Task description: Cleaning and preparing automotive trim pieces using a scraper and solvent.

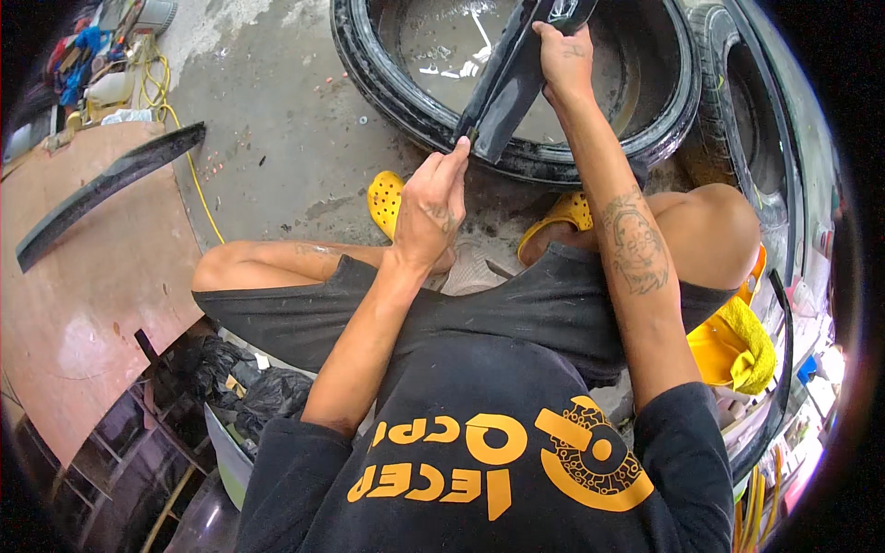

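My right hand (565,63) is closed round the upper part of a long black strip (513,103), which slants over the tire with a glossy bit near its top. My left hand (431,198) pinches the strip's lower end between thumb and fingers. Beneath it a large black tire (392,97) lies flat on the floor, wet-looking and scuffed along its rim. White scraps (470,66) lie within the tire's ring. The strip's far end runs out of the picture at the top.
On the left, a curved black trim piece (111,189) rests on a wooden board (101,304). A yellow cord (189,152) crosses the concrete floor. Another tire (724,88) stands at the right, near a yellow cloth (749,346). Black plastic bags (207,369) sit at lower left.
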Demonstrator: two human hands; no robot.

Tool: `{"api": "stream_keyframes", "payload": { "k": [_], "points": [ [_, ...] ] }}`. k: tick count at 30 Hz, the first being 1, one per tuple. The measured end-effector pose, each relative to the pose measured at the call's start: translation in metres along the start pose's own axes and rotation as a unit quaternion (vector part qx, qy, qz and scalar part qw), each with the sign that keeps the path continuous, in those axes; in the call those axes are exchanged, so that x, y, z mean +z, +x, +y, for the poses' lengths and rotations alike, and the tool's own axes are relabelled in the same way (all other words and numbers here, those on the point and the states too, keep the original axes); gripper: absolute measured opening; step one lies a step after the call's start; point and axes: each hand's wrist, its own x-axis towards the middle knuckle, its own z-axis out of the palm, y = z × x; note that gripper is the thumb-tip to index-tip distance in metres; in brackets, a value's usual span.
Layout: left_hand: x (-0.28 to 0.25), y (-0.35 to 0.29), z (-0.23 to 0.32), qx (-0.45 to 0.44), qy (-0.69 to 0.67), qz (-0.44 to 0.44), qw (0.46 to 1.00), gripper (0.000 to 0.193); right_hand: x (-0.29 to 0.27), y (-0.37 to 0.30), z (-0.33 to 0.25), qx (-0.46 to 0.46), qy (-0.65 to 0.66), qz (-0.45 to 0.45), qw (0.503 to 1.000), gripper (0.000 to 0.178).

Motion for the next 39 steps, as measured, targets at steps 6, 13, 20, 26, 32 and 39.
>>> {"api": "stream_keyframes", "payload": {
  "k": [6, 13, 20, 26, 32, 39],
  "points": [
    [-0.008, 0.001, -0.005, -0.002, 0.010, -0.009, 1.000, 0.032, 0.029, -0.031, -0.034, -0.022, -0.003, -0.002, 1.000, 0.041],
    [-0.003, 0.004, -0.006, 0.013, 0.001, 0.025, 1.000, 0.030, 0.024, -0.022, -0.033, -0.034, -0.029, -0.012, 0.999, 0.040],
    [-0.003, 0.002, -0.010, -0.008, -0.007, 0.033, 0.999, 0.024, 0.029, -0.024, -0.031, -0.053, -0.016, -0.014, 0.998, 0.042],
    [-0.023, -0.010, 0.005, -0.173, -0.099, 0.051, 0.979, 0.027, 0.023, -0.022, -0.030, -0.068, -0.036, -0.016, 0.997, 0.042],
    [-0.002, -0.003, 0.006, -0.138, -0.043, 0.003, 0.989, 0.022, 0.026, -0.024, -0.031, -0.054, -0.019, -0.027, 0.998, 0.041],
    [-0.006, 0.003, -0.008, -0.043, -0.012, 0.074, 0.996, 0.019, 0.028, -0.021, -0.028, -0.080, -0.077, 0.003, 0.994, 0.042]
  ]
}}
